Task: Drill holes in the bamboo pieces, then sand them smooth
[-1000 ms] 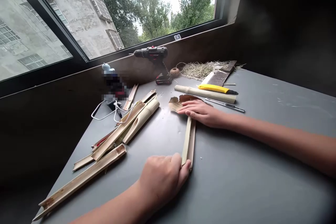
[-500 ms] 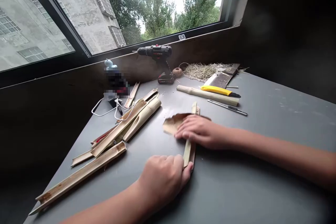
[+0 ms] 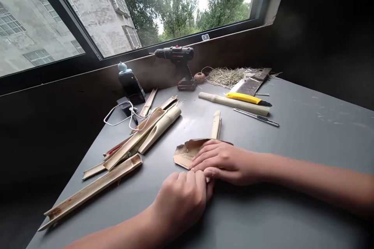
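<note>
While our left hand (image 3: 184, 198) is curling into a fist around the near end of the bamboo strip (image 3: 216, 124), largely hiding that end, we are laying our right hand (image 3: 224, 162) across the strip's middle, its fingers nearly straight and pressing the torn sandpaper (image 3: 184, 156) over it. We cannot tell whether the right thumb is pinching the paper. The strip is lying on the grey table (image 3: 292, 144), pointing away from us. Left of the strip, split bamboo pieces (image 3: 131, 144) are lying; beyond it to the right, a bamboo rod (image 3: 233, 104), yellow knife (image 3: 244, 97) and slim metal cutter (image 3: 255, 117) are resting; farther beyond, a drill (image 3: 182, 64) is standing.
</note>
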`<state>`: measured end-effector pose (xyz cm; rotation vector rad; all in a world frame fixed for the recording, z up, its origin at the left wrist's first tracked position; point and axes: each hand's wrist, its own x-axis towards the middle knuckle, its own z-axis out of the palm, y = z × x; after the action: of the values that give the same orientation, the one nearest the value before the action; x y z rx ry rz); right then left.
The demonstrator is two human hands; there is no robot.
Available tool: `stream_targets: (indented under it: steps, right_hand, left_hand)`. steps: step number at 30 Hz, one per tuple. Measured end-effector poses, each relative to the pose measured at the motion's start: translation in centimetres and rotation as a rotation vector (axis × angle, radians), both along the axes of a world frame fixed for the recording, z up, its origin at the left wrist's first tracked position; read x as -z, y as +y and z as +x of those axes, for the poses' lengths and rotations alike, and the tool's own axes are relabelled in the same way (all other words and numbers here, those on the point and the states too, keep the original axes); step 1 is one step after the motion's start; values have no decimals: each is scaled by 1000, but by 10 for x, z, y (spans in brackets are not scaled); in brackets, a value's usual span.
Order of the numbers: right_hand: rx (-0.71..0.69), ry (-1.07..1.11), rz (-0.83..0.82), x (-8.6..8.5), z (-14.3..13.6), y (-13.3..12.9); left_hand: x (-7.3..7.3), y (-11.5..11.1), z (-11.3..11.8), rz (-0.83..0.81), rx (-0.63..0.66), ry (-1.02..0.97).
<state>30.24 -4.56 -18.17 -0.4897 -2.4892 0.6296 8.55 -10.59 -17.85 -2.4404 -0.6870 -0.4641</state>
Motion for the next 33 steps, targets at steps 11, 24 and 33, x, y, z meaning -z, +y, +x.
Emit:
stream_targets:
  steps: [11,24,33]
  right_hand:
    - [127,-28,35,4,4,25]
    - [345,-114,65,11,3,24]
    - [150,-187,5,-5,0,5]
  left_hand:
    - [-13,23,-15,85,-77,137]
    - [-46,61,-49,-137,131,325]
    - [-112,236,-139,-51,-569,72]
